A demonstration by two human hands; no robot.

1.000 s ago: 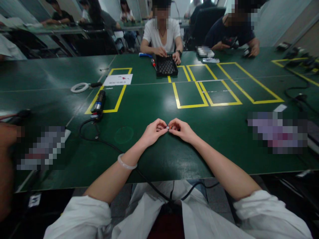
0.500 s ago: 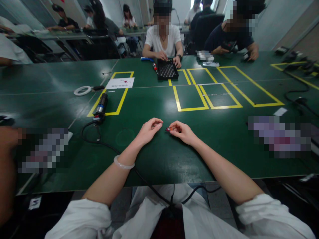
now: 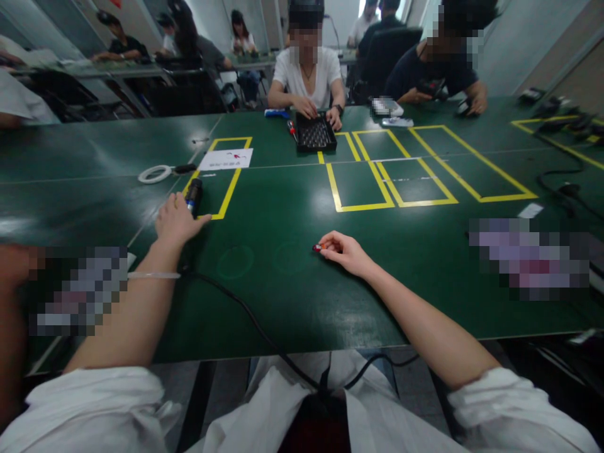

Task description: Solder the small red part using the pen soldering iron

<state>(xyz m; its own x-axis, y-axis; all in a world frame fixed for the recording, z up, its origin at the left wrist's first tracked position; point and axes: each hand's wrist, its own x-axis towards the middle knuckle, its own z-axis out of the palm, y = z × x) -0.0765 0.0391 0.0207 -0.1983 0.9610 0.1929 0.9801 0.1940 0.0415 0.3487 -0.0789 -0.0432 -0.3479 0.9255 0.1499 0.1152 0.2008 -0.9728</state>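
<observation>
The small red piece point(image 3: 317, 248) sat over the table point(image 3: 283, 308), pinched in the right hand's point(image 3: 346, 251) narrow grip. It seemed light and stiff, best held by its edges. The left hand point(image 3: 174, 220) covered the black cylinder point(image 3: 194, 190); whether it gripped, I couldn't tell.

No words we can read
The white sheet point(image 3: 226, 159) on the green table point(image 3: 283, 302) has a row of gray marks and some red ones, but they are too blurry to read.
</observation>
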